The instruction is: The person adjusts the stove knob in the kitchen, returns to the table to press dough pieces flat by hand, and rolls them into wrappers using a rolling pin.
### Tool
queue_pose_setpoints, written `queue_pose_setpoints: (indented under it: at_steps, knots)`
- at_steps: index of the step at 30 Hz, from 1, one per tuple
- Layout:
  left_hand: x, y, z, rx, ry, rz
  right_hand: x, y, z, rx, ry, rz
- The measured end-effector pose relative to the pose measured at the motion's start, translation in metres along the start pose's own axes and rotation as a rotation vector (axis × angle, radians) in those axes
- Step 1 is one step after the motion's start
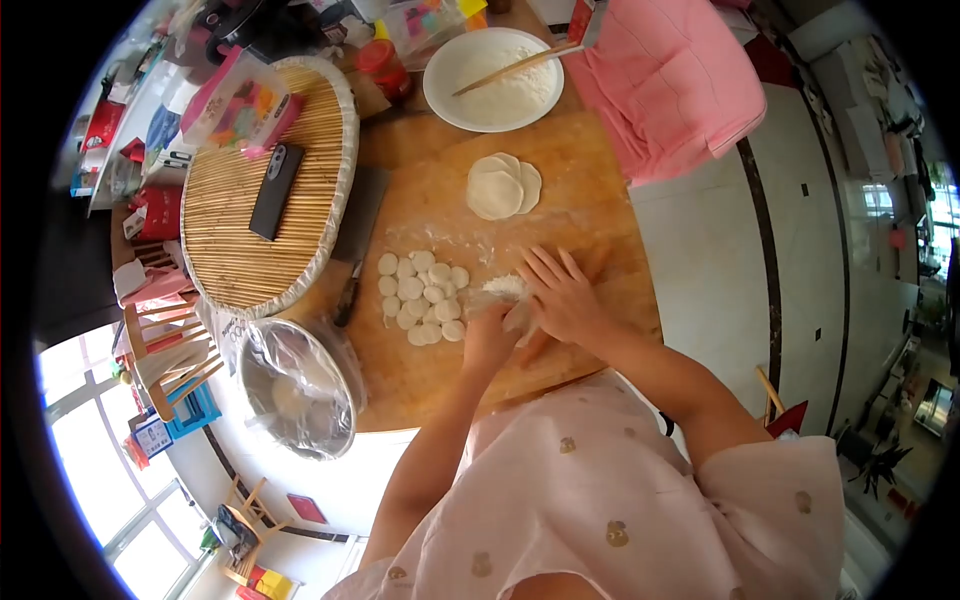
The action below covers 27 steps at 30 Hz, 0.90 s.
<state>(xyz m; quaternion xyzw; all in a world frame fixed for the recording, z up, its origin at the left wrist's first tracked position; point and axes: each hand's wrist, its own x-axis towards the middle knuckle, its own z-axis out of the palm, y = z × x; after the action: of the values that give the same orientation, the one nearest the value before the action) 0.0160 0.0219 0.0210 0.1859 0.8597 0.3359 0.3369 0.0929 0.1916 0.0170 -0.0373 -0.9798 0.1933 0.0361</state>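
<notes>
A wooden rolling pin (535, 350) lies slantwise on the board, partly covered by my right hand (565, 298). That hand presses flat on it with fingers stretched out. My left hand (489, 337) is closed at the edge of a thin dough wrapper (519, 317), which lies against the pin and is partly hidden by both hands. Just beyond the fingers is a small heap of flour (505, 285). To the left, several small flattened dough pieces (412, 288) sit in a cluster. Farther back rests a stack of round rolled wrappers (497, 190).
A white bowl of flour (440, 95) with chopsticks (515, 70) stands at the back. On the left are a round reed tray (225, 215) bearing a phone (275, 192), a cleaver (362, 212) and a plastic-covered basin (345, 420). A pink chair (680, 90) adjoins the wooden board (400, 385).
</notes>
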Motion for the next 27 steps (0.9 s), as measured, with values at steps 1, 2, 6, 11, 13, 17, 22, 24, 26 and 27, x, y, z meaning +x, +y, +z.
queue_pose_setpoints:
  at_steps: [1,2,6,11,13,17,22,24,26,27]
  knots:
    - [0.002,0.010,-0.005,0.179,-0.008,0.001,0.022,-0.005,0.007,0.017,0.048,0.006]
    - [0.004,0.011,-0.006,0.234,-0.027,0.002,0.041,-0.011,0.012,0.035,0.095,0.016]
    - [0.014,0.000,-0.002,0.095,-0.007,0.049,0.002,-0.004,-0.005,0.040,0.024,0.001]
    - [-0.002,-0.041,0.017,-0.343,0.011,-0.023,-0.046,0.009,-0.006,0.000,-0.089,0.002]
    - [-0.004,-0.030,0.018,-0.099,0.091,0.103,-0.004,0.004,0.002,0.009,-0.009,0.011]
    - [0.001,0.017,-0.006,0.175,-0.014,-0.014,0.029,-0.017,0.003,0.068,0.047,0.042]
    - [0.006,-0.039,0.003,-0.182,-0.027,-0.124,-0.043,0.008,-0.012,-0.039,-0.081,-0.008]
    - [0.002,-0.062,0.023,-0.361,-0.033,-0.082,-0.053,0.010,-0.007,-0.100,-0.091,-0.012]
    - [0.001,-0.050,0.028,-0.264,0.012,-0.044,-0.006,-0.006,-0.006,-0.017,-0.047,0.020]
    - [-0.004,-0.024,0.018,-0.074,0.061,-0.035,0.012,-0.011,-0.005,0.027,-0.025,0.030]
